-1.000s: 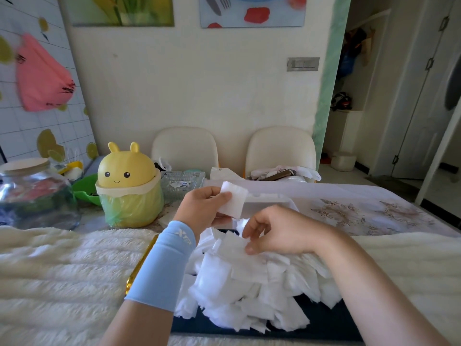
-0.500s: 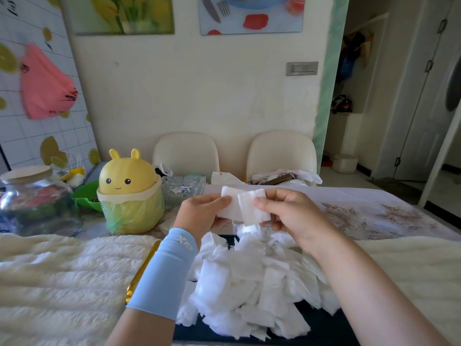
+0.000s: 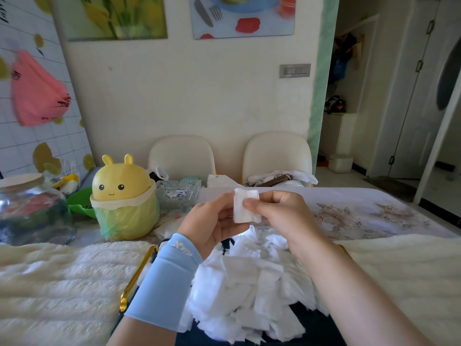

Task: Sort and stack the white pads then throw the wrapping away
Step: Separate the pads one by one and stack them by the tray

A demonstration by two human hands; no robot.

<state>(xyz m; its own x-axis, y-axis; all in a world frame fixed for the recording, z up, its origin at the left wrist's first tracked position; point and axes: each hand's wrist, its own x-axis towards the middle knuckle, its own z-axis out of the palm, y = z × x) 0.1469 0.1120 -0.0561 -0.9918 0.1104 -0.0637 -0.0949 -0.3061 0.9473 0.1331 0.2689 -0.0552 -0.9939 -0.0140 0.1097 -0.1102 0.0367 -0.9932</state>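
Note:
A small stack of white pads (image 3: 245,207) is held up in front of me, above the table. My left hand (image 3: 212,224), with a light blue sleeve on the wrist, grips the stack from the left. My right hand (image 3: 279,213) pinches it from the right with thumb and fingers. Below them a loose heap of white pads (image 3: 249,283) lies on a dark tray (image 3: 314,328) with a gold rim. No wrapping can be made out.
A yellow bunny-shaped bin (image 3: 124,196) with a green liner stands at the left. A glass jar (image 3: 32,208) is further left, a glass dish (image 3: 178,194) behind the bin. Cream fluffy cloth (image 3: 62,283) covers the near table. Two chairs (image 3: 277,153) stand at the far side.
My right hand lifted a pad from the heap and brought it up against the pad in my left hand. Both hands now hold the pads together.

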